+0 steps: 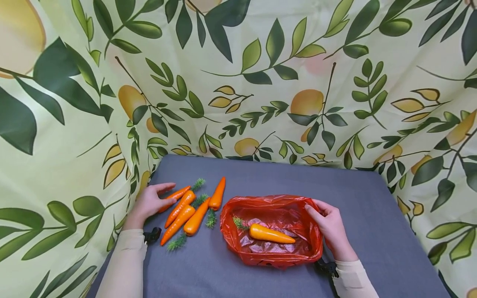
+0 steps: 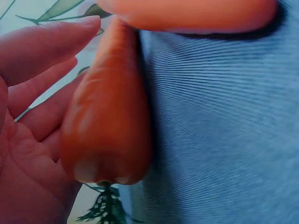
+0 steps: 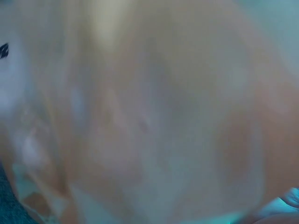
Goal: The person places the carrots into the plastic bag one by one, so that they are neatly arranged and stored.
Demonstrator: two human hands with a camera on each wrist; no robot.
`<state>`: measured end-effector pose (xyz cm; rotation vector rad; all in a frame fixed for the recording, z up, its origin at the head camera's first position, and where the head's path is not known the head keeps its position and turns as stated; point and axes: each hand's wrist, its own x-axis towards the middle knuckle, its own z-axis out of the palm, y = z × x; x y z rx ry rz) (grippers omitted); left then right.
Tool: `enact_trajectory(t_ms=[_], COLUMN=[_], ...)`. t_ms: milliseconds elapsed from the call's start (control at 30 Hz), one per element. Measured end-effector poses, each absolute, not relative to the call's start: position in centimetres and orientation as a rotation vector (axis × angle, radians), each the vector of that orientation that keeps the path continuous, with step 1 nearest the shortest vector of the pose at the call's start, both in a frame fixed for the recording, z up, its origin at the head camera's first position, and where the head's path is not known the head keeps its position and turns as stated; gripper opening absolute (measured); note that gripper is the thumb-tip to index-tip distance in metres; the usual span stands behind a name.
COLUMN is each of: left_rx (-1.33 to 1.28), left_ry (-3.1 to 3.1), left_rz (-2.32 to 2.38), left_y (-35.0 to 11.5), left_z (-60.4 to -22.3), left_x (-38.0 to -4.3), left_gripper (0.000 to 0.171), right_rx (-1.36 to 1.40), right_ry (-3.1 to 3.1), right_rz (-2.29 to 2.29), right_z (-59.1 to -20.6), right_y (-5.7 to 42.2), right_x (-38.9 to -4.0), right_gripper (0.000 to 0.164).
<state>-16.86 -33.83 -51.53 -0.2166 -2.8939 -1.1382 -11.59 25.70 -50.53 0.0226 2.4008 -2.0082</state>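
My left hand (image 1: 150,203) is at the leftmost carrot (image 1: 179,193), thumb and fingers spread about its side. In the left wrist view this carrot (image 2: 110,112) lies right beside the fingers, which are extended rather than curled round it; its green top points toward the bottom of that view. On the right, my right hand (image 1: 330,222) pinches the rim of a red plastic bag (image 1: 268,260), with the thumb over the inside edge. Inside the wide-open bag lies one orange carrot (image 1: 270,234) with a green top. Blurred bag film fills most of the right wrist view.
Several more carrots lie in a loose cluster left of the bag, among them a carrot (image 1: 218,193) pointing away at the back. The grey tabletop (image 1: 283,174) meets a leaf-patterned cloth (image 1: 231,74) behind and at both sides.
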Motion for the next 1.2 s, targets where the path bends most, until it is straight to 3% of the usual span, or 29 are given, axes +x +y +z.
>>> enact_trajectory(t_ms=[433, 1200], left_rx=[-0.204, -0.184], left_ry=[-2.947, -2.882], left_rz=[-1.071, -1.043], left_y=[-33.8, -33.4], left_z=[-52.9, -51.4], left_x=[-16.9, -16.9], left_gripper=[0.051, 0.046], right_rx=[0.041, 0.034], right_ry=[2.409, 2.411], right_rz=[-2.003, -1.992], right_z=[-50.5, -50.6], right_y=[25.6, 25.7], right_x=[-11.4, -11.6], right_gripper=[0.043, 0.045])
